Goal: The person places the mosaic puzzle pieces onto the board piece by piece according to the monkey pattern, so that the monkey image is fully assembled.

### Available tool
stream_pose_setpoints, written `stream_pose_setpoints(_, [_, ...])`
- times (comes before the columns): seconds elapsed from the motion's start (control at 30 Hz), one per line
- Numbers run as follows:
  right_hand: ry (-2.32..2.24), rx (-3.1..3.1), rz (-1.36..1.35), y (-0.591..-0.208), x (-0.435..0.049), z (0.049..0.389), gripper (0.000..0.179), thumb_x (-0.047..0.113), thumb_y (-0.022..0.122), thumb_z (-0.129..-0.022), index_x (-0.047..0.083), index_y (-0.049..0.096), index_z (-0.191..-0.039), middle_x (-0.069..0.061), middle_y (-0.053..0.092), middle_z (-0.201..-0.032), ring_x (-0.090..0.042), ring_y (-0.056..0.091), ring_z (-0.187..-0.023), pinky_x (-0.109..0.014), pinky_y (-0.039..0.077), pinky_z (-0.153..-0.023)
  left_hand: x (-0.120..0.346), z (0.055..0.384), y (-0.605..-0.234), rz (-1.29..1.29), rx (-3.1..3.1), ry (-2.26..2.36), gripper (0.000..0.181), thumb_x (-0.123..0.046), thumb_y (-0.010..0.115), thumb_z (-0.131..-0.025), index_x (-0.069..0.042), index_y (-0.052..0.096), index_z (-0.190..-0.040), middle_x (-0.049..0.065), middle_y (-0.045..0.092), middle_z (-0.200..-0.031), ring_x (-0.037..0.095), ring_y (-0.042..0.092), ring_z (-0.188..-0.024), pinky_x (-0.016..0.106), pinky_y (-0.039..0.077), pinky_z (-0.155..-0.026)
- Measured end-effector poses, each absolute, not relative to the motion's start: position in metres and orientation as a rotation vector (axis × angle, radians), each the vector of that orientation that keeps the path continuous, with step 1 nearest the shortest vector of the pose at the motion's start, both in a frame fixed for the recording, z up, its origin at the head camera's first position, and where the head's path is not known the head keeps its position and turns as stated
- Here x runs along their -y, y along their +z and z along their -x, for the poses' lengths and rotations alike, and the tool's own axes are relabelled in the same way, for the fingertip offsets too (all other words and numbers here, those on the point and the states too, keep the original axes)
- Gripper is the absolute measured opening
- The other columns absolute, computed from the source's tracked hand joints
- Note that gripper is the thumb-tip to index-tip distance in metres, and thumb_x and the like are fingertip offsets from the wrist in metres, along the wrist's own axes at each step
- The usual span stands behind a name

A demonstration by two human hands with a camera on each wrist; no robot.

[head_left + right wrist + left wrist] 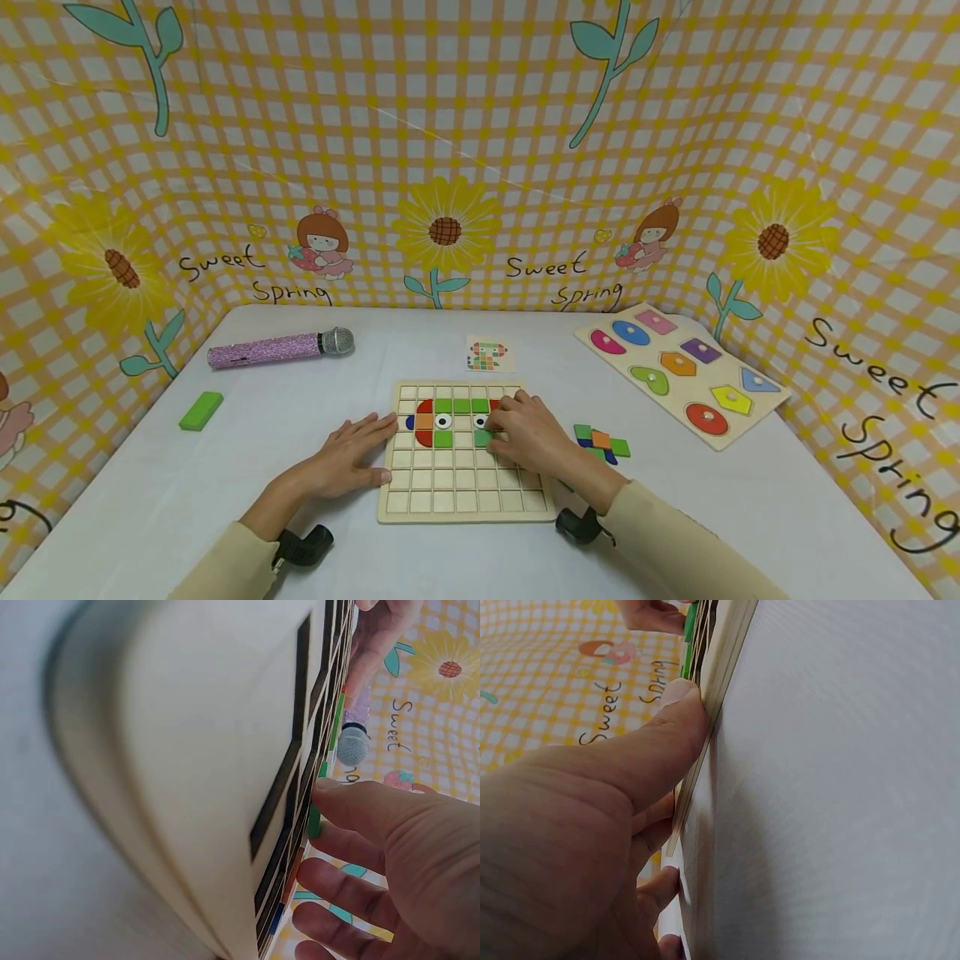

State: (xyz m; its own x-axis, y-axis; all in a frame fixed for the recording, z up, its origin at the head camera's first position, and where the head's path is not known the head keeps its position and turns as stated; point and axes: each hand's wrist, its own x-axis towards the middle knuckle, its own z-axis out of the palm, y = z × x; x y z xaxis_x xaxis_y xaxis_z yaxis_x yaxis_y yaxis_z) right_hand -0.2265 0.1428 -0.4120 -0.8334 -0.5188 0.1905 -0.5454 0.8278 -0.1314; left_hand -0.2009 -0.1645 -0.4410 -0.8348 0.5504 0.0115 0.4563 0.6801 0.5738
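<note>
A wooden grid board (465, 517) lies on the table, with red, green, orange and blue tiles and two white eye pieces in its upper rows. My left hand (345, 458) rests at the board's left edge, fingers spread; in the left wrist view its thumb (667, 735) touches the rim. Over the board's upper right, my right hand (531, 432) pinches a green tile (315, 814) between thumb and index finger, low against the grid. In the head view that hand partly covers the tiles under it, including a red one (495, 405).
Right of the board is a small pile of loose tiles (600, 439). A pattern card (491, 354) lies behind it. A shape puzzle board (615, 358) is at the back right. At the left are a glittery microphone (270, 348) and a green block (201, 411).
</note>
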Motion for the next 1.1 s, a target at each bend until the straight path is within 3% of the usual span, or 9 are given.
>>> stream_pose_setpoints(0.6, [0.291, 2.848, -0.829, -0.411, -0.146, 0.226, 0.02, 0.03, 0.077, -0.077, 0.018, 0.074, -0.092, 0.001, 0.064, -0.092, -0.015, 0.042, -0.08, -0.027, 0.033, -0.068, 0.166, 0.201, -0.442, -0.84, -2.73, 0.863, 0.073, -0.036, 0.063, -0.088, -0.004, 0.032, -0.146, 0.015, 0.026, -0.156, 0.042, 0.016, -0.144, 0.067, 0.005, -0.113])
stream_pose_setpoints(1.1, [0.368, 2.858, -0.626, -0.394, -0.199, 0.218, 0.024, 0.027, 0.076, -0.078, 0.013, 0.073, -0.098, 0.001, 0.064, -0.092, -0.016, 0.046, -0.086, -0.031, 0.04, -0.075, 0.165, 0.201, -0.441, -0.822, -2.732, 0.861, 0.073, -0.036, 0.063, -0.088, -0.005, 0.032, -0.146, 0.014, 0.026, -0.156, 0.042, 0.016, -0.144, 0.066, 0.005, -0.114])
